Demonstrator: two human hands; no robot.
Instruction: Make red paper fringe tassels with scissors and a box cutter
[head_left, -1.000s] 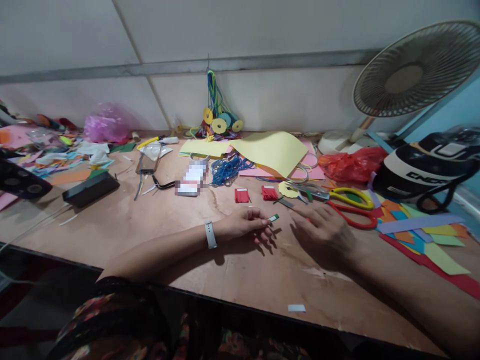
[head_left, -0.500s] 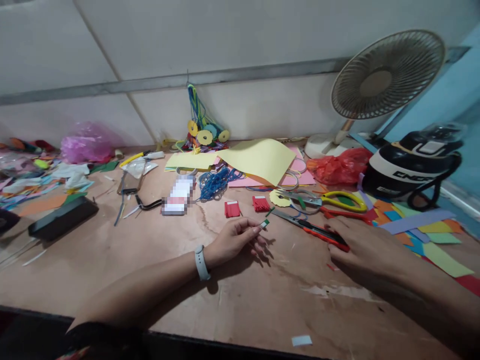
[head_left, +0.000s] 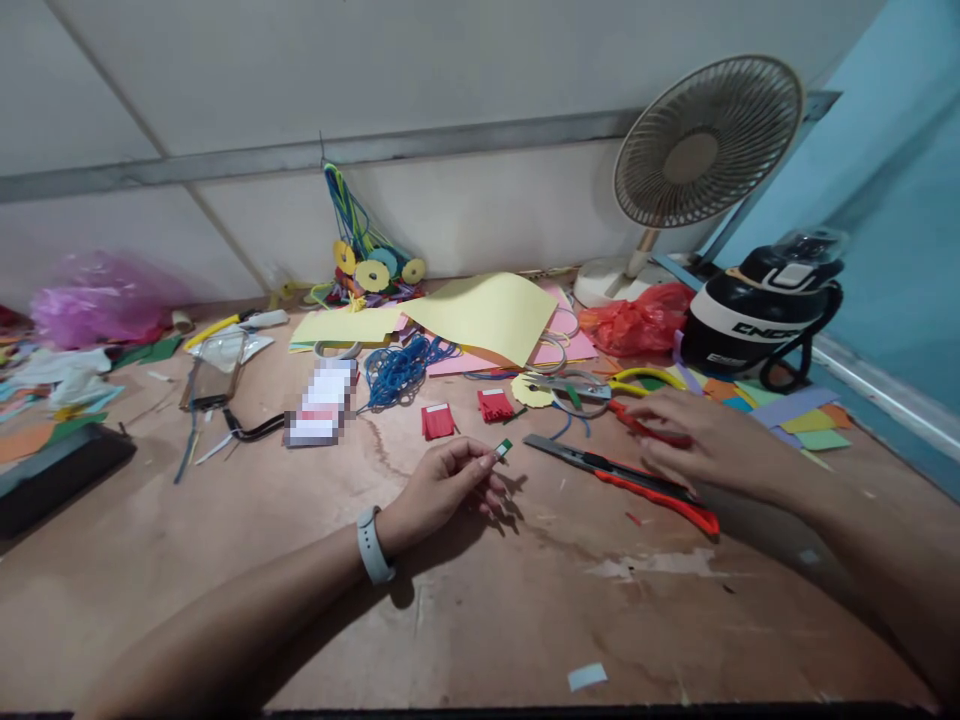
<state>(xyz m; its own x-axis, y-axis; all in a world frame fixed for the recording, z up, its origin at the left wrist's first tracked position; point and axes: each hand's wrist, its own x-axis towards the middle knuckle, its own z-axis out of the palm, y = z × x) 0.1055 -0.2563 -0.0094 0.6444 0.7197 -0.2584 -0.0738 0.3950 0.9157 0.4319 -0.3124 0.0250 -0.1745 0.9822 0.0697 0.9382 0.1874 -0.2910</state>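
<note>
My left hand (head_left: 454, 485), wearing a pale watch band, pinches a small green paper strip (head_left: 503, 449) with a white end between thumb and fingertips. My right hand (head_left: 701, 445) is at the red handle (head_left: 651, 425) of a cutting tool, its thumb and fingers apart around it; firm contact cannot be made out. Just below it, a red-and-black utility knife (head_left: 622, 478) lies on the table with its blade pointing left. A yellow scissor-like handle (head_left: 649, 378) and metal blades lie behind the red handle. Two small red fringed paper pieces (head_left: 438, 422) lie beyond my left hand.
At the back are yellow paper sheets (head_left: 480, 315), blue cord (head_left: 401, 370) and a red plastic bag (head_left: 637, 320). A fan (head_left: 697, 155) and a black-and-white bottle (head_left: 757, 310) stand at the right. A phone (head_left: 322, 402) lies left; a white scrap (head_left: 587, 677) is near the front edge.
My right hand has let go of the utility knife, which now lies on the table, and moved up to the red handle. My left hand still holds the green strip. The view has shifted right.
</note>
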